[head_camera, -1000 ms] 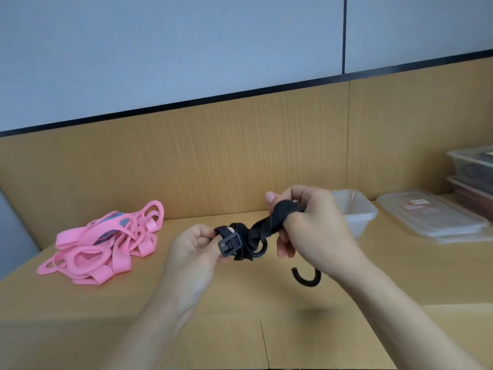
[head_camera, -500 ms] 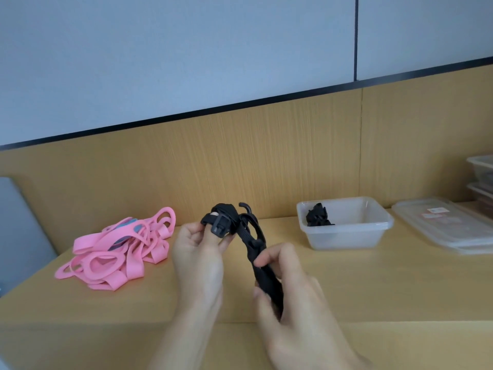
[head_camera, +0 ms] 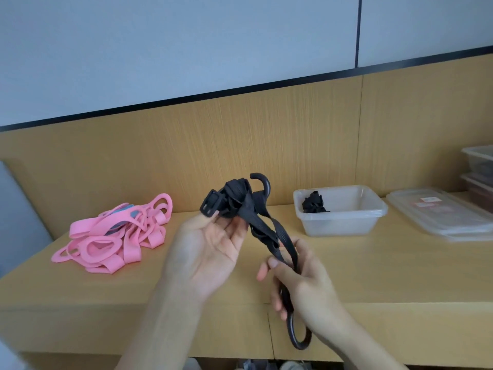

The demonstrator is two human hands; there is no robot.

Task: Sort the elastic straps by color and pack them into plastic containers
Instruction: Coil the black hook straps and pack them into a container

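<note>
While left hand (head_camera: 205,252) pinches and right hand (head_camera: 306,284) grips a black strap (head_camera: 240,201), pink straps (head_camera: 112,236) lie on the wooden desk (head_camera: 373,268).

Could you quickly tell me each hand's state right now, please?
Left hand: holds the black strap by its buckle end.
Right hand: grips its tail.

Bare wood on the tabletop (head_camera: 386,276) runs wide across the lower right, in front of the open plastic container (head_camera: 341,225). At left, the pile of pink straps (head_camera: 114,236) blocks the table. A lane of bare wood runs between pile and container, but the left hand (head_camera: 210,249), right hand (head_camera: 301,284) and the black strap (head_camera: 256,217) gripped between them hang across it mid-frame. The right edge is crowded with a stack of flat lids (head_camera: 437,220) and stacked tubs (head_camera: 480,172). The back panel (head_camera: 240,145) walls off the far side. The container's top is open, with a black bundle (head_camera: 314,205) in its left corner and room to the right of it.
</note>
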